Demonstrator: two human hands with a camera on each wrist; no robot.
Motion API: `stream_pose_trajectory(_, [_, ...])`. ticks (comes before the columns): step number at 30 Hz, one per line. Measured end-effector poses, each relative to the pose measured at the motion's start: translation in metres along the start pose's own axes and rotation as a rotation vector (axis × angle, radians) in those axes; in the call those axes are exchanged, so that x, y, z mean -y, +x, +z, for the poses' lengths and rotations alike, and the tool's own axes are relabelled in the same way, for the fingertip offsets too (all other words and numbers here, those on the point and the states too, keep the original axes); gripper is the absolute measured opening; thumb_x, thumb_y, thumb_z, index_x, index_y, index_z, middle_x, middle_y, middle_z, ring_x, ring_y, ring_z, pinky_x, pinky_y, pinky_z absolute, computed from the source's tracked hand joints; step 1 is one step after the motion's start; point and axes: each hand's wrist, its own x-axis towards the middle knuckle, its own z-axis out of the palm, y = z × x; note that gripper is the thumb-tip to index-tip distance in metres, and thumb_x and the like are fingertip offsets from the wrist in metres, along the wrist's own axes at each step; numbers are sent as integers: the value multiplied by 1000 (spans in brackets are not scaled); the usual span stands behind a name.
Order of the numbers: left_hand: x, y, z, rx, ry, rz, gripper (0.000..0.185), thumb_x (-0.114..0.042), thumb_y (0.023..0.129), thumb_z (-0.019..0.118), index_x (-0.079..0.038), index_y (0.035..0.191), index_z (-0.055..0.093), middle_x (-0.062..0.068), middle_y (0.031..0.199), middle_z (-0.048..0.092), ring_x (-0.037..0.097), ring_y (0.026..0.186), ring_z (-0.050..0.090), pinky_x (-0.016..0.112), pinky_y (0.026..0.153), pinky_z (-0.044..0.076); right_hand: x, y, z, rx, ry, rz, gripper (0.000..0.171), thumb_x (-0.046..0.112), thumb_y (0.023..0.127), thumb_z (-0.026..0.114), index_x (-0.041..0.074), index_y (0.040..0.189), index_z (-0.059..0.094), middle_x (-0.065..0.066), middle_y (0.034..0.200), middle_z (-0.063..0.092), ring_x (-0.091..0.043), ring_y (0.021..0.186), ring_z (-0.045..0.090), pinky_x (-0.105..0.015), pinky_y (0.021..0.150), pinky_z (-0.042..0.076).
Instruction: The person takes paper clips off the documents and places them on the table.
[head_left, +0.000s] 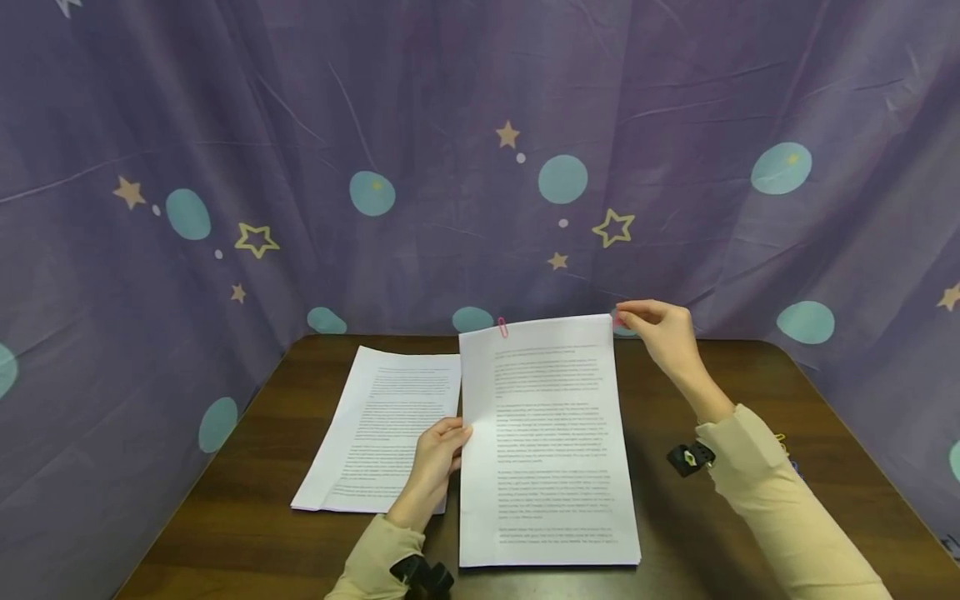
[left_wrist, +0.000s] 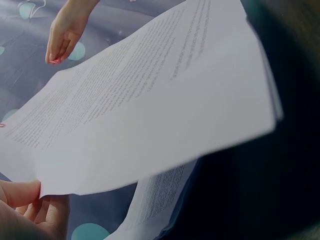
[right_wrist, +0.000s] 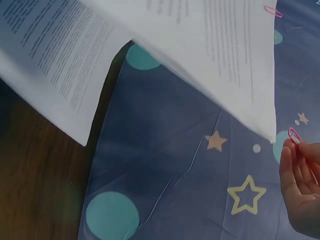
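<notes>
1. A purple cloth backdrop (head_left: 420, 125), printed with teal dots and tan stars, enclosed the back and both sides of a dark wooden table (head_left: 787, 417).
2. A sheaf of printed pages (head_left: 543, 442) was held above the table, its lower edge near the table's front edge and its top edge raised toward the backdrop.
3. The left hand (head_left: 435, 467) gripped the sheaf at the middle of its left edge. In the left wrist view the thumb (left_wrist: 20, 192) lay against the underside of the sheaf's corner, with the fingers curled beneath.
4. A pink paper clip (head_left: 502, 327) was fastened on the top edge of the sheaf, near its left corner.
5. The right hand (head_left: 663, 333) was positioned just beside the sheaf's top right corner. It pinched a second pink clip (right_wrist: 295, 135) between thumb and fingertips.
6. In the right wrist view, the second pink clip stood just clear of the sheaf's corner, not touching the paper.
7. A second stack of printed sheets (head_left: 382, 425) lay flat on the table to the left of the sheaf, partly behind the left hand.
8. Both arms wore cream sleeves (head_left: 780, 500). A black camera mount (head_left: 690, 457) sat at the right wrist, and another (head_left: 423, 575) at the left wrist.
9. A small cluster of coloured clips (head_left: 783, 442) showed on the table behind the right sleeve; its details were too small to resolve.
</notes>
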Motion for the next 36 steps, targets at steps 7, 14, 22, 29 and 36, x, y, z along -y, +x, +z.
stream_pose_trajectory(7, [0,1,1,-6,-25,6,20,-1,85,54,10,101,49,3,81,63,8,63,58,20,51,48,-9,-6,-14,-7,1,5,24,11,82,63,-7,97,65,2,76,67,1,66,60,-12,63,46])
stream_pose_trajectory(14, [0,3,1,-22,-49,-2,17,2,84,53,9,99,48,1,78,62,8,61,58,19,49,46,2,-19,-26,-13,76,-7,21,-2,81,59,-18,95,59,5,71,66,0,62,60,-11,59,47])
stream_pose_trajectory(22, [-2,3,1,-23,-63,-6,20,0,85,53,9,102,48,1,78,62,7,62,58,18,49,46,-18,-28,-41,-6,114,50,22,2,82,60,-16,94,60,1,71,67,-2,64,62,-15,60,49])
stream_pose_trajectory(29, [1,2,1,-30,-92,8,14,2,84,54,7,96,50,-1,75,62,7,60,57,17,47,44,-33,-39,-59,4,97,52,10,2,81,61,-4,89,65,3,70,68,0,63,62,-13,60,47])
stream_pose_trajectory(36, [2,3,0,-36,-86,3,14,1,84,54,7,97,51,-1,76,62,7,61,57,17,48,44,-102,-41,-81,9,53,83,23,14,82,63,-4,96,65,-1,75,68,-11,69,65,-16,60,49])
